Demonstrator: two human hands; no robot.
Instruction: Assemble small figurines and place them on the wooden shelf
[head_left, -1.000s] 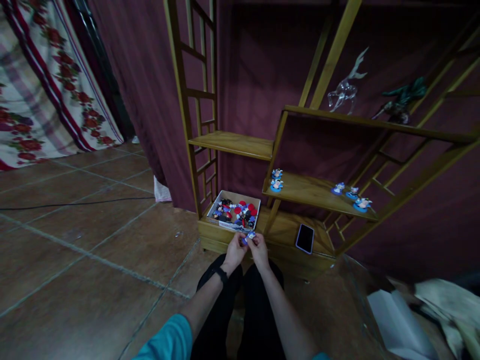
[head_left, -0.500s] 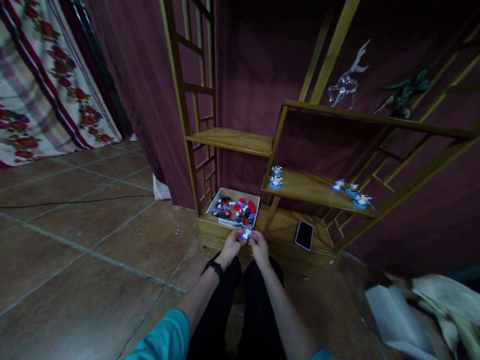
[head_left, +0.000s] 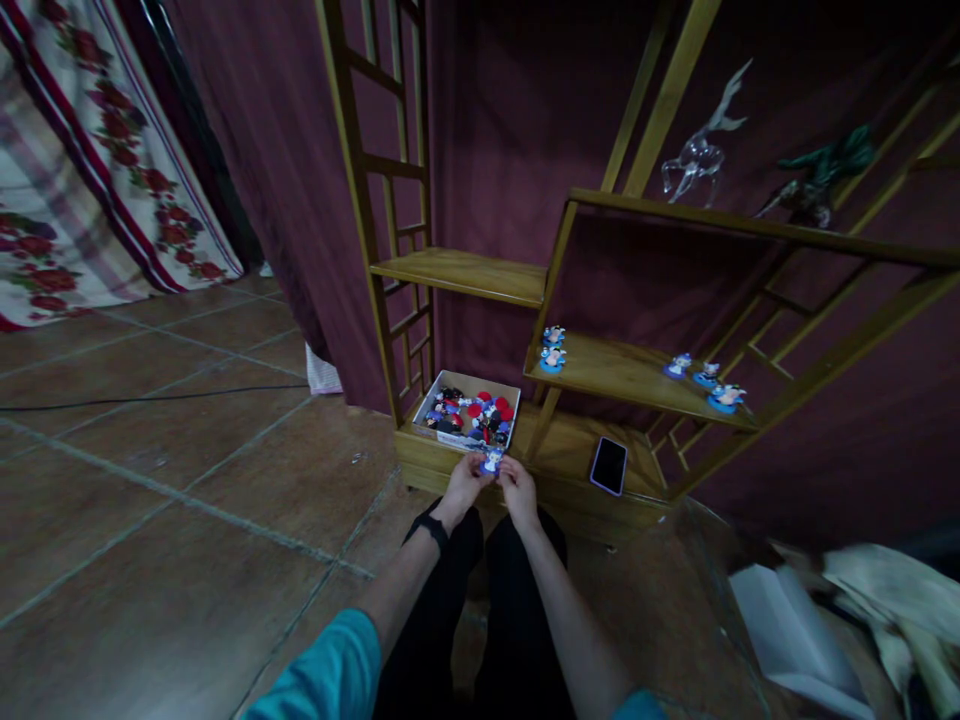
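A small white-and-purple figurine [head_left: 492, 461] is held between my two hands, just in front of the low wooden ledge. My left hand [head_left: 465, 485] pinches its left side, and my right hand [head_left: 519, 487] grips it from the right. Right behind the hands sits an open cardboard box [head_left: 480, 384] filled with several figurines in red, black, white and purple. Up on the wooden shelf [head_left: 611, 372], two blue-based figurines [head_left: 553, 358] stand at the left end. At its right end are a purple figurine [head_left: 678, 366] and two blue-based ones [head_left: 726, 398].
A phone [head_left: 608, 466] lies on the lower ledge, right of the box. A clear glass deer [head_left: 697, 160] and a dark green sculpture [head_left: 821, 180] stand on the upper shelf. At the lower right, a white box [head_left: 795, 640] rests on the floor beside pale cloth [head_left: 892, 590].
Both hands stay on the figurine, which has shifted very slightly up and left and seems turned a little. The view has tilted marginally; the shelf things stand as before.
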